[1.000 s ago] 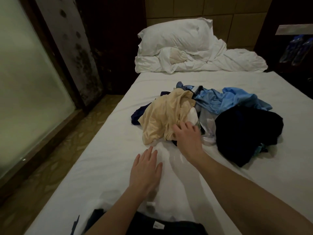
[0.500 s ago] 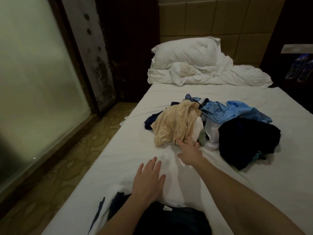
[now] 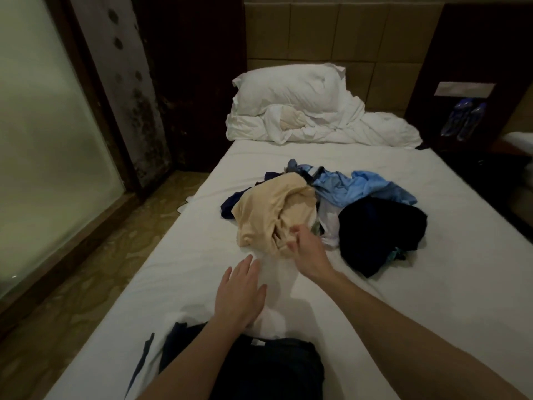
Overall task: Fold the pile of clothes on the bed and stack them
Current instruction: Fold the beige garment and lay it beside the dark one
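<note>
A loose pile of clothes lies mid-bed: a beige garment [image 3: 271, 209] on the left, a light blue shirt [image 3: 360, 187] behind it, a black garment [image 3: 380, 229] on the right and a navy piece [image 3: 230, 204] peeking out at the left. My right hand [image 3: 305, 249] grips the near edge of the beige garment with curled fingers. My left hand [image 3: 239, 295] rests flat, fingers straight, on a white garment [image 3: 277, 321] spread on the sheet. A folded dark garment [image 3: 259, 368] lies at the near edge, under my left forearm.
The white bed [image 3: 447, 284] fills the view. A pillow [image 3: 288, 88] and a rumpled duvet [image 3: 375, 128] sit at the headboard. A frosted glass wall [image 3: 43, 154] and patterned floor [image 3: 86, 284] run along the left. A dark bedside unit [image 3: 467, 82] stands far right.
My right hand slid off the white garment and closed its fingers on the near edge of the beige garment. My left hand stayed flat. The camera tilted, shifting the view down.
</note>
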A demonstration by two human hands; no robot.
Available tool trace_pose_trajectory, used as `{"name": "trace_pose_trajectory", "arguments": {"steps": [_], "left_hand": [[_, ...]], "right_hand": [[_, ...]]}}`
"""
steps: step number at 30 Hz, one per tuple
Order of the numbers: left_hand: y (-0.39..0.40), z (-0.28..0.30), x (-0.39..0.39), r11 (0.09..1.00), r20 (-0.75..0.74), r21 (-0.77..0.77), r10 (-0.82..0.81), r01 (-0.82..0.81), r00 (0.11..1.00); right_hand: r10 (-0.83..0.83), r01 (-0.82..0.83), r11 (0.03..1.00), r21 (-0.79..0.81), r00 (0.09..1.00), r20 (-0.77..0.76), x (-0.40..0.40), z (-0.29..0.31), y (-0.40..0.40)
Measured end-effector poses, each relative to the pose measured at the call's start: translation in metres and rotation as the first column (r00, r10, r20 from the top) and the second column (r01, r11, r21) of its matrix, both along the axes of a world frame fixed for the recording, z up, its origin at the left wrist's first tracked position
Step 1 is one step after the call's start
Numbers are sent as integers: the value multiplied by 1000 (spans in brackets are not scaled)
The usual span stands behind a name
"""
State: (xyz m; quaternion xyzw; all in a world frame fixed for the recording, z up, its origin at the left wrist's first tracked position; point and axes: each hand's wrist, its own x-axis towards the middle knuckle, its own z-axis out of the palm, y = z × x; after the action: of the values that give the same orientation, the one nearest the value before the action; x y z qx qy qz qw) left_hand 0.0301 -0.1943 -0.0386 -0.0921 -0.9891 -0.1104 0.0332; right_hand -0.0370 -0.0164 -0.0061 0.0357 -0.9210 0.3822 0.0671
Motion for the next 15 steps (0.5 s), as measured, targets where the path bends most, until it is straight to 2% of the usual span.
{"name": "trace_pose_trajectory", "arguments": {"steps": [2, 6, 9, 11, 14, 15], "left_hand": [[8, 18, 18, 999, -20, 33, -3, 3, 1000], [33, 51, 66, 998, -121, 56, -18, 25, 992], [45, 67, 109, 990, -224, 109, -63, 89, 973], [46, 78, 140, 988, -288, 76, -107, 134, 952], [50, 91, 181, 977, -367, 54, -174, 207, 914], [53, 95, 193, 966, -352, 85, -202, 246, 914]], "right_hand": [[55, -54, 995, -81, 998, 10, 36, 18, 0], [90, -92, 991, -100, 996, -22, 118, 57, -2], [38, -42, 992, -123, 999, -35, 176, 75, 9], [-13, 7, 990, -139, 999, -42, 211, 83, 24], [-68, 63, 994, -87, 996, -51, 263, 94, 49], [-79, 75, 995, -69, 995, -54, 280, 97, 56]]}}
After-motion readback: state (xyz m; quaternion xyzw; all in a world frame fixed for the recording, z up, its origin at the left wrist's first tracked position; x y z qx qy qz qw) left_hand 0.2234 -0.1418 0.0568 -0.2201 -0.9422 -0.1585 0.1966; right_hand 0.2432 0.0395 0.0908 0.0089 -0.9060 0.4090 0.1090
